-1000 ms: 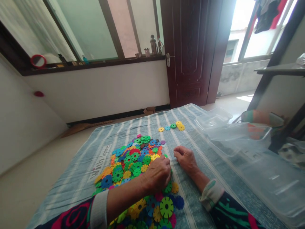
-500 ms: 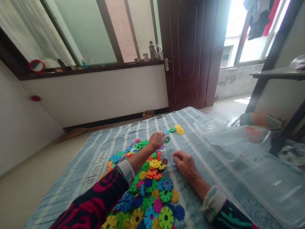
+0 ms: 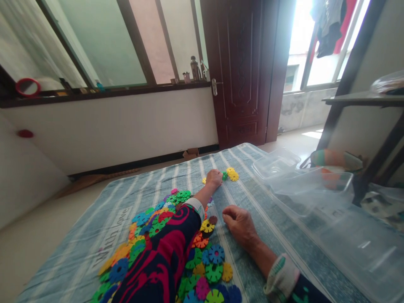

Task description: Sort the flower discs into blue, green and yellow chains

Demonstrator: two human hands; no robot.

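Left hand (image 3: 214,179) closed up at a short row of discs by the far edge of the striped cover (image 3: 263,202); right hand (image 3: 241,225) loosely curled nearer in.
Hidden fingertips leave it unclear whether either hand pinches a disc. The left knuckles sit just beside the green disc (image 3: 224,176) and near the yellow discs (image 3: 232,174), so a sideways brush could knock the row askew. The left sleeve (image 3: 164,256) reaches over the heap of discs (image 3: 158,227), hiding its middle; a low drag could scatter pieces. Clear plastic boxes (image 3: 311,185) crowd the right edge; a dark door (image 3: 240,84) stands beyond the far one.
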